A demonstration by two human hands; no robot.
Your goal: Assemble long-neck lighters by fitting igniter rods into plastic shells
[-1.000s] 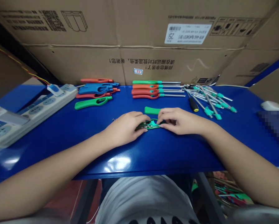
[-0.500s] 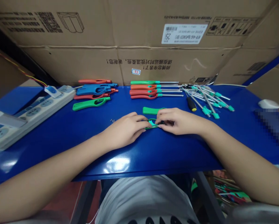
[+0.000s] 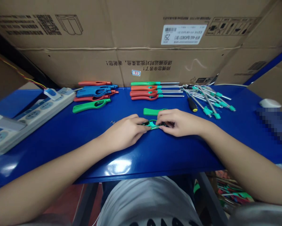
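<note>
A green lighter casing half [image 3: 152,124] with a teal part inside lies low over the blue table, between my two hands. My left hand [image 3: 125,131] pinches its left end with thumb and fingertips. Closed on its right end is my right hand [image 3: 178,122], where the fingers cover small dark inner parts. Just behind the hands rests a second green casing piece [image 3: 152,111], its right end hidden by my right hand. A few small screws [image 3: 113,122] lie beside my left hand.
Coloured lighter handles [image 3: 93,91] lie at back left. Several long-tube lighters [image 3: 145,93] are lined up at back centre. Metal tubes with teal ends [image 3: 211,102] and a screwdriver [image 3: 192,104] lie right of them. A power strip [image 3: 34,114] runs along the left; a cardboard wall [image 3: 141,40] stands behind.
My left fingers have shifted slightly on the casing, and more of the teal part shows between the hands. My right hand keeps its hold. The camera view has moved a little.
</note>
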